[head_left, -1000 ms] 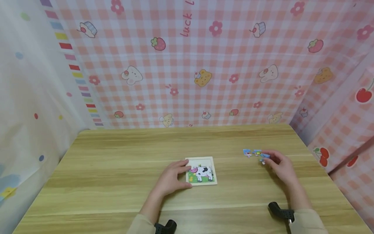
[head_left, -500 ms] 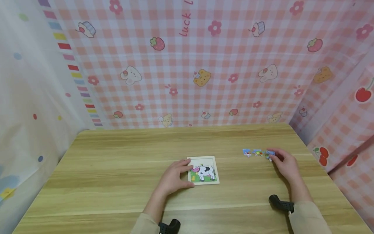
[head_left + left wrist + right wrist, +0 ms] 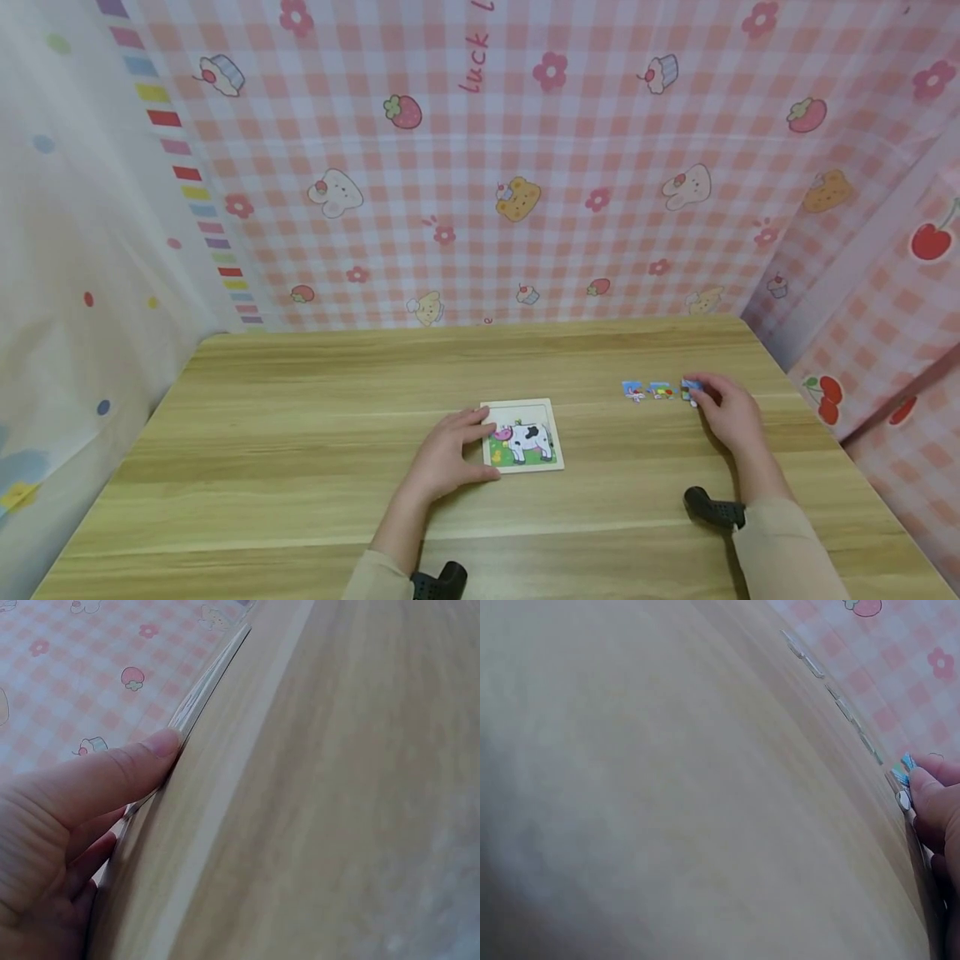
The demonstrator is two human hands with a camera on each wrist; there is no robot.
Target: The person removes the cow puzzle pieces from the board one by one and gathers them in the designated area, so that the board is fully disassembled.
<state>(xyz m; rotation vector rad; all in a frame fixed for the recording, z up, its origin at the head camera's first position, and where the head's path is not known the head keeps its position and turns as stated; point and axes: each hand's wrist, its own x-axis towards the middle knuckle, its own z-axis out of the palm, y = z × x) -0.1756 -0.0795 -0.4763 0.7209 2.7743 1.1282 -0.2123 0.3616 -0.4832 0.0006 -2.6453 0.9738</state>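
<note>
Nearest me on the table (image 3: 300,417) are two black wrist mounts, left mount (image 3: 442,581) and right mount (image 3: 712,508), strapped at the cuffs, presumably to aim each camera at its hand. Beyond them, the left hand (image 3: 442,454) straddles the left side of the puzzle frame (image 3: 534,468), fingers spread from the thumb: thumb at the near edge, fingertips at the far-left corner. I judge this bracing grip stops sliding and leaves the cow picture uncovered. The frame lies flat, left of the right hand (image 3: 731,415); its far strip is bare. The right hand pinches the right-hand piece (image 3: 688,389) between thumb and forefinger, apparently for fine control. To its left, the middle piece (image 3: 661,390) and left piece (image 3: 633,390) complete a row, likely spaced for separate handling. Farthest, checked cloth (image 3: 480,150) hangs as backdrop.
</note>
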